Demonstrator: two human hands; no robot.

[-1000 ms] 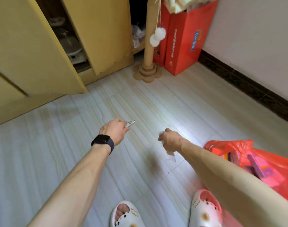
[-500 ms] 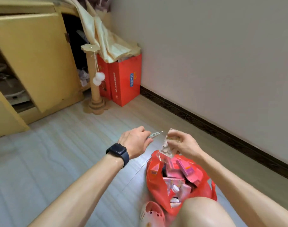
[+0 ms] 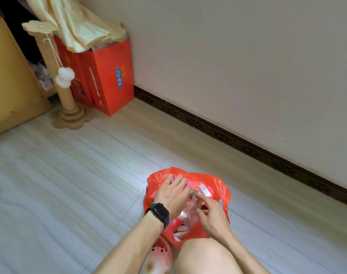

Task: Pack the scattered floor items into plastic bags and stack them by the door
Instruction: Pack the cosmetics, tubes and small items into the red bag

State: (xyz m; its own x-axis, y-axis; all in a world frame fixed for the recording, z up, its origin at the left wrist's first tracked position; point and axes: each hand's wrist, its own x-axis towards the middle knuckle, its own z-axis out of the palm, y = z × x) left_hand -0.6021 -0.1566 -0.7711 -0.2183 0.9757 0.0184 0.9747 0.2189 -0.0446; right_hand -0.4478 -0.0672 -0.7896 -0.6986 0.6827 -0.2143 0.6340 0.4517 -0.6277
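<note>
A red plastic bag [image 3: 220,187] stands open on the pale floor in front of my knee, filled with pink and white packets [image 3: 203,189]. Both hands hover over its mouth. My left hand [image 3: 173,194], with a black watch on the wrist, lies flat with its fingers spread above the bag's left side. Over the right side, my right hand [image 3: 212,215] has its fingers apart, the index finger pointing inward. A small silvery item [image 3: 192,191] shows between the two hands, and a clear wrapper [image 3: 188,213] lies under them inside the bag.
Red paper gift bags [image 3: 109,80] stuffed with cream cloth stand in the far corner beside a cardboard scratching post [image 3: 68,95] with white pompoms. A yellow cabinet [image 3: 8,86] is at the left. The wall's dark baseboard [image 3: 247,144] runs along the right. A pink slipper [image 3: 160,256] sits by the bag.
The view swung right from the cabinet to the red bag. Both hands carried a silvery item and a clear packet over, then dropped into the bag's mouth and spread their fingers.
</note>
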